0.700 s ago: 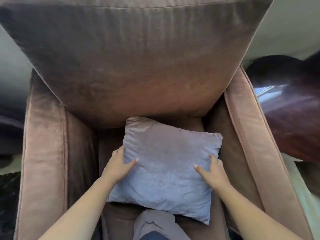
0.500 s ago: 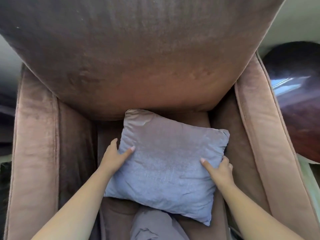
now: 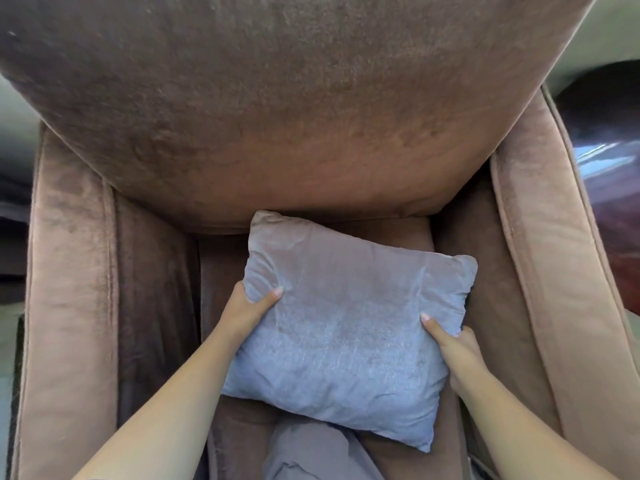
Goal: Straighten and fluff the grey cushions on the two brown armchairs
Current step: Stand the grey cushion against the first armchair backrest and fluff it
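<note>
A square grey cushion (image 3: 346,327) lies tilted on the seat of a brown armchair (image 3: 242,116), its far corner touching the big back cushion. My left hand (image 3: 247,308) grips the cushion's left edge, thumb on top and fingers underneath. On the other side, my right hand (image 3: 453,344) clamps the right edge the same way. The cushion's near edge hangs over my knee.
Padded brown armrests (image 3: 69,306) flank the seat on both sides. A dark glossy wooden table (image 3: 609,140) stands at the right, past the right armrest. My knee in grey trousers (image 3: 311,455) presses against the seat's front.
The view has closed in on the chair. Both hands went from resting on the cushion to gripping its side edges, and the cushion shifted slightly right.
</note>
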Demonstrator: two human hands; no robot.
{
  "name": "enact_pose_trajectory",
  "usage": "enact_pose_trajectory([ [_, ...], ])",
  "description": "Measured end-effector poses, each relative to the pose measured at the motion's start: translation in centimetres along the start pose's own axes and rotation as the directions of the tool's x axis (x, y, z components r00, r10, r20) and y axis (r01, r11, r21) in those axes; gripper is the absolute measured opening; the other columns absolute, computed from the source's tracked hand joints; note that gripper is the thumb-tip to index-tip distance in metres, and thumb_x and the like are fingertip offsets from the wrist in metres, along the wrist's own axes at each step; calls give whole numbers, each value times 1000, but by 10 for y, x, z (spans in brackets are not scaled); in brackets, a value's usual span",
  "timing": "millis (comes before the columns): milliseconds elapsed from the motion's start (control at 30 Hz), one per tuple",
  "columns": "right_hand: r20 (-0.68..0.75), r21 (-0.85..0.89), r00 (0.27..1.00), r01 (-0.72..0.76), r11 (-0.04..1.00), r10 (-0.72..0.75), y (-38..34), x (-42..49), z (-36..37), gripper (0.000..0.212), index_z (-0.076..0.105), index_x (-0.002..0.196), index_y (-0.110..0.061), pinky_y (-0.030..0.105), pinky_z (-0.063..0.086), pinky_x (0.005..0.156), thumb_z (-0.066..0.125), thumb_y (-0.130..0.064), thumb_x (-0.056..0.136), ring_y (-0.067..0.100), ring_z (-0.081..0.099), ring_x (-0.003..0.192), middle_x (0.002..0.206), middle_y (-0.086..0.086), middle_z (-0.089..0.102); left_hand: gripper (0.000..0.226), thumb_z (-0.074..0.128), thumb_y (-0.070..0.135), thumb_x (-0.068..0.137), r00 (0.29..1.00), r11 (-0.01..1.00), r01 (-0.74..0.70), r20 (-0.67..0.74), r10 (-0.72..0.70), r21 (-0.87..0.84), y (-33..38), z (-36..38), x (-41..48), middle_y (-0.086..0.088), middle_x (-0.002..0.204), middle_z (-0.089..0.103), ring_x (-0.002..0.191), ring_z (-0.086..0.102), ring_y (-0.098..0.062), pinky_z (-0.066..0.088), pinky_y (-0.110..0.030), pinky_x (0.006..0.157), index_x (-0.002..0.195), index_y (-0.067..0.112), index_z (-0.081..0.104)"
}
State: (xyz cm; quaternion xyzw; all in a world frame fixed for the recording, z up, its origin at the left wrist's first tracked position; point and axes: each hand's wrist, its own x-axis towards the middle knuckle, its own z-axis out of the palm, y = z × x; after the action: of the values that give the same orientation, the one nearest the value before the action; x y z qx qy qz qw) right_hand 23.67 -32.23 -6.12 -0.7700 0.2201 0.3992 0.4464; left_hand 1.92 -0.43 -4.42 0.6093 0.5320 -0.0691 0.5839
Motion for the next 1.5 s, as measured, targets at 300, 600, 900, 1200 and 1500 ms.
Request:
enact_pose_trajectory([
  [300,42,64,980,193,979,-195,-43,-57,22,28,68,105,-20,48,54,95,81,-20,80,25,70,99,107,3,73,60,76,61,73,996,996,-88,-29,87,-2,4,-28,-41,8,115,70,106,66,-8,54,-35,93,124,33,59],
  [600,70,-48,893,449,892,-445,-109,-70,33,47,63,119,-20,47,53,96,83,-31,77,21,67,105,112,-2,71,68,80,63,65,965,968,-246,-103,241,-40,41,-63,-54,12,119,68,111,64,-8,52,-42,98,124,40,56],
  [900,101,-19,820,568,823,-564,-153,-67,42,33,67,114,-16,40,53,94,78,-16,84,17,68,103,107,-3,72,78,85,56,65,933,933,-341,-161,321,-117,58,-76,-47,11,128,64,119,60,-7,49,-44,103,132,35,51],
  [1200,82,14,807,586,810,-585,-133,-72,38,27,68,93,-22,12,53,71,72,3,84,4,70,87,91,-9,74,74,87,37,69,912,912,-380,-226,342,-154,41,-65,-65,14,129,63,120,59,-3,47,-30,96,133,34,50],
  [1500,192,-48,807,576,816,-558,-150,-74,39,35,62,118,-25,22,49,88,73,-11,87,-3,62,102,110,-16,67,68,83,43,74,939,930,-310,-219,266,-197,54,-70,-45,11,120,62,109,60,-2,49,-28,90,129,25,49],
])
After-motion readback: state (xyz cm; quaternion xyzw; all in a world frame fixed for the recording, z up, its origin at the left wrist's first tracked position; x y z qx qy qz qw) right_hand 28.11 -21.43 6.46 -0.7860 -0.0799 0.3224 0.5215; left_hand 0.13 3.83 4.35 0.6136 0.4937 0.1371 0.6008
